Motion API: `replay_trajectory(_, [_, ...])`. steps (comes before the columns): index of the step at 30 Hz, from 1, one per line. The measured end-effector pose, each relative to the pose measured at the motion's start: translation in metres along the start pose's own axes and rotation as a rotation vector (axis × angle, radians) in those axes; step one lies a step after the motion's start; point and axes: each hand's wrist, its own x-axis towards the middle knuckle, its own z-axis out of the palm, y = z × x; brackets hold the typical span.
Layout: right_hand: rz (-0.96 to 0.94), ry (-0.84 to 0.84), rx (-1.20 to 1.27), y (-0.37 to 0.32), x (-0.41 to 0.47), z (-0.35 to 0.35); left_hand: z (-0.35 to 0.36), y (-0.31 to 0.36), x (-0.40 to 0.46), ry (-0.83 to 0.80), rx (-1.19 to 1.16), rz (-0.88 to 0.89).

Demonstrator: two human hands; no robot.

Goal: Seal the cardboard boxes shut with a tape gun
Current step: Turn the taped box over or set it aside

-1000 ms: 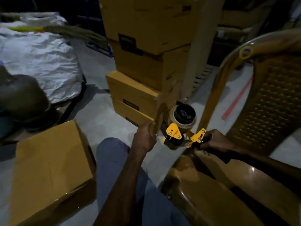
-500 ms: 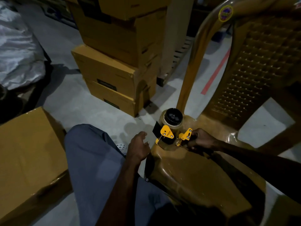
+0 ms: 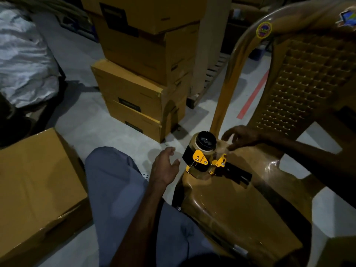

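The right hand (image 3: 243, 137) has let go of the tape gun (image 3: 207, 158), which now lies on the plastic chair's (image 3: 240, 209) near-left seat corner. Both hands hover empty, the left hand (image 3: 165, 166) loosely spread too, so taping pauses; the cardboard box (image 3: 36, 187) waits at left.

Dim, soft (wide-angle edge bending).

A tape gun (image 3: 207, 158) lies on the chair (image 3: 231, 205) seat between both open, empty hands.
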Motion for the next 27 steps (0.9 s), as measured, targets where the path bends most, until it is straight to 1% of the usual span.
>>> replay_trajectory(1, [-0.077, 0.065, -0.005, -0.014, -0.002, -0.010, -0.007, 0.001, 0.001, 0.022, -0.006, 0.020])
replay_trajectory(3, [-0.183, 0.190, 0.088, -0.055, -0.003, -0.023, -0.025, 0.000, 0.003, 0.069, -0.004, 0.069])
replay_trajectory(5, [-0.300, 0.227, 0.155, -0.101, 0.003, -0.028, -0.046, -0.004, 0.006, 0.139, 0.027, 0.137])
replay_trajectory(7, [-0.400, 0.242, 0.229, -0.149, 0.016, -0.028, -0.070, -0.015, 0.010, 0.217, 0.123, 0.178])
replay_trajectory(9, [-0.478, 0.250, 0.292, -0.196, 0.034, -0.023, -0.098, -0.028, 0.012, 0.261, 0.254, 0.175])
replay_trajectory(10, [-0.506, 0.249, 0.320, -0.220, 0.043, -0.018, -0.113, -0.035, 0.010, 0.278, 0.283, 0.167])
replay_trajectory(12, [-0.570, 0.223, 0.356, -0.265, 0.065, -0.005, -0.142, -0.059, 0.006, 0.341, 0.297, 0.170])
replay_trajectory(15, [-0.633, 0.163, 0.415, -0.328, 0.104, 0.029, -0.186, -0.106, -0.010, 0.419, 0.438, 0.153])
replay_trajectory(19, [-0.673, 0.042, 0.399, -0.405, 0.154, 0.092, -0.242, -0.185, -0.041, 0.320, 0.601, -0.080])
replay_trajectory(21, [-0.622, -0.055, 0.402, -0.434, 0.183, 0.131, -0.262, -0.236, -0.056, 0.283, 0.629, -0.260])
replay_trajectory(23, [-0.531, -0.149, 0.403, -0.455, 0.214, 0.169, -0.273, -0.288, -0.066, 0.230, 0.575, -0.499])
replay_trajectory(25, [-0.490, -0.182, 0.356, -0.474, 0.241, 0.201, -0.276, -0.332, -0.069, 0.175, 0.454, -0.761])
replay_trajectory(26, [-0.475, -0.191, 0.345, -0.483, 0.253, 0.214, -0.277, -0.352, -0.068, 0.153, 0.397, -0.861])
replay_trajectory(27, [-0.448, -0.193, 0.346, -0.490, 0.264, 0.226, -0.276, -0.372, -0.067, 0.145, 0.337, -0.921])
